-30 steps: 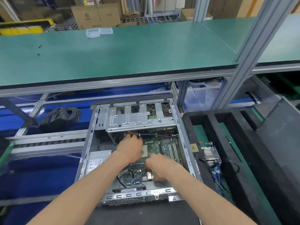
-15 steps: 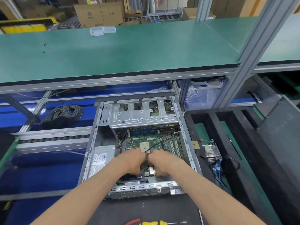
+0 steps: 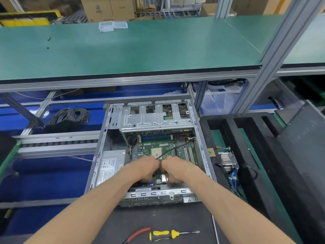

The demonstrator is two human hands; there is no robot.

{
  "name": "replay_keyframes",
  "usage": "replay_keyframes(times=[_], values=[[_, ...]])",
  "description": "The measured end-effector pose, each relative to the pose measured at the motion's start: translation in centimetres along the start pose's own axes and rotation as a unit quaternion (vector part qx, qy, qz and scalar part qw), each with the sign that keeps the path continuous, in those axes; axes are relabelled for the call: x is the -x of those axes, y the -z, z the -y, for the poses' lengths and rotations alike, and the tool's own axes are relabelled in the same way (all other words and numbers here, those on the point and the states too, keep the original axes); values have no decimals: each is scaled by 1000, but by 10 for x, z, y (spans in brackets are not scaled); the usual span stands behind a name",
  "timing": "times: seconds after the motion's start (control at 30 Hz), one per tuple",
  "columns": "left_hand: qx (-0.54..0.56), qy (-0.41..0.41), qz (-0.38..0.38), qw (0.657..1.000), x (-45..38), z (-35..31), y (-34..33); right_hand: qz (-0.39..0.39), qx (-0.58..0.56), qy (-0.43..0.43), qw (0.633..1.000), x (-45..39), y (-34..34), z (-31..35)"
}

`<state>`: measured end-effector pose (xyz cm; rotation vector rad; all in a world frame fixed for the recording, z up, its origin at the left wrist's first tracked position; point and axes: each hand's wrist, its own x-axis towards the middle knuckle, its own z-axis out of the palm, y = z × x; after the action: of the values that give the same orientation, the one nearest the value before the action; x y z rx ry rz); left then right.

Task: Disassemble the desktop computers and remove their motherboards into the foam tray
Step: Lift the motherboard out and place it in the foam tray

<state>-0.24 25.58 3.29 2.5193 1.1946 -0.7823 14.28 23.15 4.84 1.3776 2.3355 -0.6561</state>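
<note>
Inside the open computer case (image 3: pixel 151 152), the left hand (image 3: pixel 143 167) and right hand (image 3: pixel 176 168) sit knuckle to knuckle, both gripping the near edge of the motherboard (image 3: pixel 165 147) (probably to lift it free). Right of the case, the foam tray (image 3: pixel 263 155) waits.

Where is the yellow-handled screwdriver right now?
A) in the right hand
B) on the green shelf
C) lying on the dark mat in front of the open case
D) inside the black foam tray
C: the yellow-handled screwdriver lies untouched on the dark mat, nearer the camera than the open metal computer case.
</note>
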Motion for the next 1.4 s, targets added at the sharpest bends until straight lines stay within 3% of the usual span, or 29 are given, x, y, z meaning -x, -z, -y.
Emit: replay_keyframes(times=[0.4, 0.6, 0.87, 1.07, 1.4], values=[[41, 25, 9, 999, 5, -3, 0, 6, 1, -22, 1000, -2, -1, 5], [70, 34, -28, 997, 11, -5, 9, 10, -4, -22, 1000, 0, 0, 5], [151, 64, -3, 986, 29, -1, 12, 12, 12, -16, 1000, 6, 2, 3], [101, 166, 4, 981, 27, -6, 5, -1, -3, -13, 1000, 4, -1, 1], [20, 175, 29, 984, 29, -13, 5, -19, -11, -12, 1000, 15, 13, 6]])
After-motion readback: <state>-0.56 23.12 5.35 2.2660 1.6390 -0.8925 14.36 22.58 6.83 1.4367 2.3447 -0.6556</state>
